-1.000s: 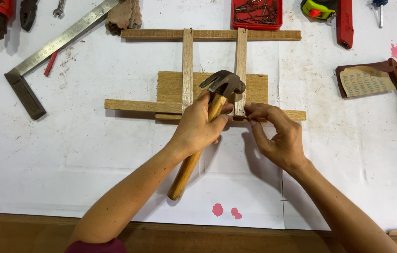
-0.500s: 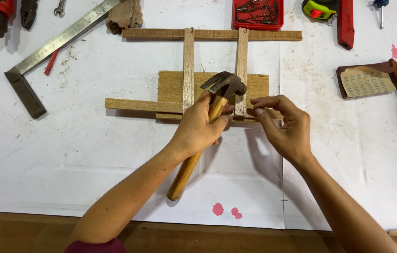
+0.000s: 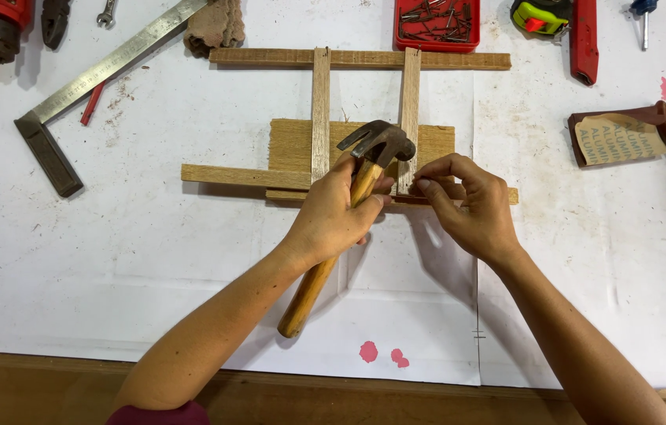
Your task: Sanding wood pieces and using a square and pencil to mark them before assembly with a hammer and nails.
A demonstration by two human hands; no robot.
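Plainly a nailing step is under way, read from left to right. At the upper left of the frame a steel try square (image 3: 89, 86) lies slantwise on the white paper-covered bench (image 3: 152, 267). Right of it, at centre, sits the work — a frame of wooden slats (image 3: 321, 110), two upright strips crossing a long top rail and a lower rail, with a short board (image 3: 293, 142) under them. The left hand (image 3: 333, 220) is clenched around the wooden handle of a claw hammer (image 3: 376, 142), gripping high up near the head, whose steel face hangs just over the lower end of the right-hand upright. Just beside it, the right hand (image 3: 474, 208) pinches thumb and forefinger together at that same joint, likely steadying a small nail, though the nail itself is too small to make out. Farther right lie a wooden-handled sanding block (image 3: 632, 138) and, at the top edge, a red tray of nails (image 3: 437, 24).

As I judge it, the next move calls for short, light taps — fingers kept low and clear of the hammer face.
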